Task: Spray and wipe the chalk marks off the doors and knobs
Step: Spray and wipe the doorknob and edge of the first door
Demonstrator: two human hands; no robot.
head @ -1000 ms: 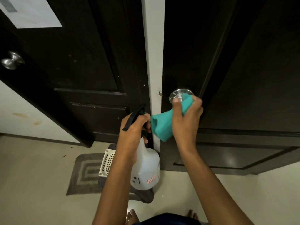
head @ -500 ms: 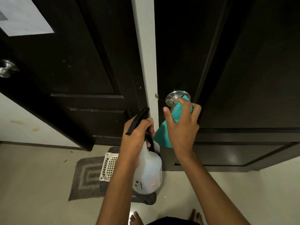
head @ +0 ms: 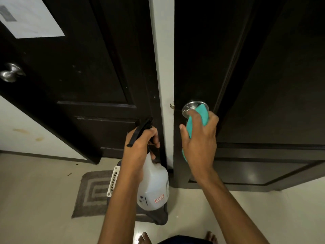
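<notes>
Teal cloth (head: 199, 115) pressing against the silver knob (head: 190, 106) at the left edge of the right-hand dark door (head: 263, 71), bunched in the right hand (head: 199, 145), fingers curling round it. Hanging just left of that, white spray bottle (head: 153, 187) with black trigger (head: 139, 132), neck being gripped by the left hand (head: 140, 148), in front of the pale wall strip (head: 162, 50) dividing the two doors. Further out: second knob (head: 10, 72) sitting at the left edge of the left door (head: 79, 67), paper sheet (head: 29, 18) sticking near its top, white basket (head: 112, 180) and grey mat (head: 93, 192) lying on the floor (head: 35, 199) below.
</notes>
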